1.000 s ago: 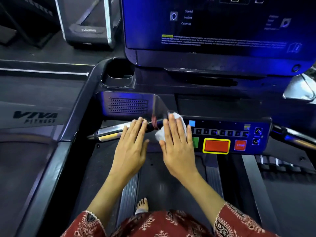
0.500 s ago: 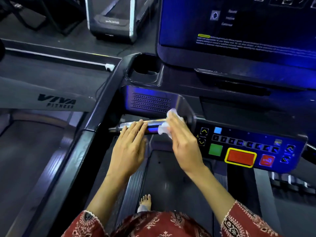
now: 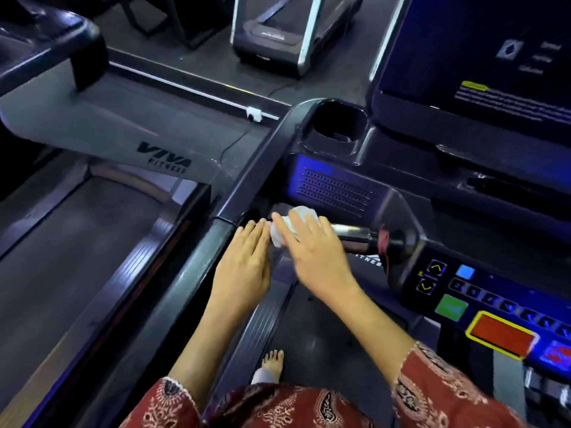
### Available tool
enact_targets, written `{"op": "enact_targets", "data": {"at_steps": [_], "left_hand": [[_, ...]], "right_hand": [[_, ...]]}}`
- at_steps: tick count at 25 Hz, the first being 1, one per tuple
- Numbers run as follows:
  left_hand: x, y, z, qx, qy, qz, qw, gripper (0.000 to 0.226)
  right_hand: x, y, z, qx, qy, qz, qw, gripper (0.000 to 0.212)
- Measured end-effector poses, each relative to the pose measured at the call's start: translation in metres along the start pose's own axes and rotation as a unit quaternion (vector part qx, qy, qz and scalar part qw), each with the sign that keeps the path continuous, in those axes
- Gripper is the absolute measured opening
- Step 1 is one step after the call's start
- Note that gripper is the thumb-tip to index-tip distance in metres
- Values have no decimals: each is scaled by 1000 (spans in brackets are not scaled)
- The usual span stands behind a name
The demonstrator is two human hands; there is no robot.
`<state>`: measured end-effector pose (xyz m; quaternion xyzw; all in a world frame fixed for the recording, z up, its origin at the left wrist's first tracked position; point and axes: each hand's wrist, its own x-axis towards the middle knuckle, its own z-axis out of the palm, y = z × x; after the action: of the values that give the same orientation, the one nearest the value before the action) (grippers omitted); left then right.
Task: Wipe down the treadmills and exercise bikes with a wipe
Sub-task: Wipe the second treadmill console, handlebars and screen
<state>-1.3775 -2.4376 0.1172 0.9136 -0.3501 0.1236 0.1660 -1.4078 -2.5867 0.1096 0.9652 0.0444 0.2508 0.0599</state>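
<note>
Centre frame: wipe on bar; R hand flat, fingers straight, presses it down; L hand flat beside, holds nothing; advice: even pressure, cover bar's end & underside too.

One head-worn wide-angle camera only. It faces forward and steeply down, close over the treadmill control panel, the wearer's bare foot showing near the bottom edge. The neighbouring treadmill fills the left of view.
</note>
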Motion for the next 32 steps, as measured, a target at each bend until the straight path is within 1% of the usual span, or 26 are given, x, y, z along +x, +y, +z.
{"op": "enact_targets", "data": {"at_steps": [1, 2, 5, 6, 7, 8, 10, 11, 12, 13, 15, 16, 17, 18, 19, 20, 21, 22, 23, 25, 26, 27, 28, 30, 31, 32], "left_hand": [[0, 0, 1, 2, -1, -3, 1000, 50], [-1, 0, 3, 5, -2, -6, 1000, 50], [-3, 1, 4, 8, -9, -10, 1000, 49], [-4, 1, 3, 11, -12, -8, 1000, 49], [-5, 1, 2, 13, -13, -6, 1000, 48], [-7, 1, -1, 14, -13, -7, 1000, 47], [-16, -2, -9, 15, 1, -28, 1000, 45], [-22, -3, -15, 16, 11, -47, 999, 44], [-29, -5, -21, 18, 20, -72, 997, 44], [-36, -6, -28, 21, 27, -103, 994, 45], [-52, -8, -40, 31, 35, -156, 987, 48], [-59, -8, -43, 34, 36, -175, 983, 48], [-67, -9, -46, 34, 39, -193, 980, 48], [-75, -9, -49, 32, 45, -210, 976, 48], [-84, -11, -52, 30, 51, -225, 973, 48], [-92, -11, -55, 29, 54, -236, 970, 48], [-98, -11, -57, 33, 54, -244, 968, 50], [-103, -11, -59, 42, 51, -251, 966, 51], [-104, -11, -59, 48, 48, -257, 964, 51], [-105, -11, -59, 47, 49, -268, 961, 51], [-104, -11, -58, 44, 48, -271, 960, 51], [-104, -11, -58, 42, 48, -271, 961, 51], [-104, -11, -57, 37, 47, -269, 961, 51], [-104, -11, -59, 23, 41, -267, 963, 51], [-102, -12, -60, 23, 35, -266, 963, 52], [-101, -14, -61, 31, 28, -265, 963, 53]], "right_hand": [[-11, 13, -4, -9, -4, 2, 1000, 48], [-23, 27, -12, -29, -15, 28, 999, 45], [-33, 38, -32, -86, -35, 163, 982, 42], [-20, 30, -29, -87, -49, 184, 978, 42], [-4, 19, -23, -72, -66, 179, 979, 42], [8, 5, -16, -53, -79, 154, 983, 41], [19, -17, -1, 18, -55, 78, 995, 32], [18, -18, 2, 80, -33, 57, 995, 26], [16, -14, 1, 158, -8, 58, 986, 20], [13, -9, -4, 236, 14, 77, 968, 16], [18, -12, -17, 371, 58, 156, 914, 18], [23, -23, -21, 411, 77, 160, 894, 21], [27, -38, -23, 438, 72, 118, 888, 25], [28, -59, -22, 449, 37, 48, 891, 31], [22, -82, -20, 433, -11, -36, 901, 37], [14, -94, -13, 389, -39, -111, 914, 43], [13, -92, -4, 343, -48, -156, 925, 46], [18, -85, 6, 311, -49, -166, 934, 50], [27, -75, 13, 291, -58, -143, 944, 53], [48, -59, 14, 279, -67, -47, 957, 58], [53, -61, 12, 284, -64, -29, 956, 55], [54, -69, 6, 300, -62, -52, 950, 50], [50, -82, 1, 323, -66, -102, 939, 45], [34, -99, -8, 342, -87, -215, 911, 42], [41, -91, -4, 323, -91, -249, 909, 41], [55, -80, 6, 290, -81, -250, 920, 38]]}}
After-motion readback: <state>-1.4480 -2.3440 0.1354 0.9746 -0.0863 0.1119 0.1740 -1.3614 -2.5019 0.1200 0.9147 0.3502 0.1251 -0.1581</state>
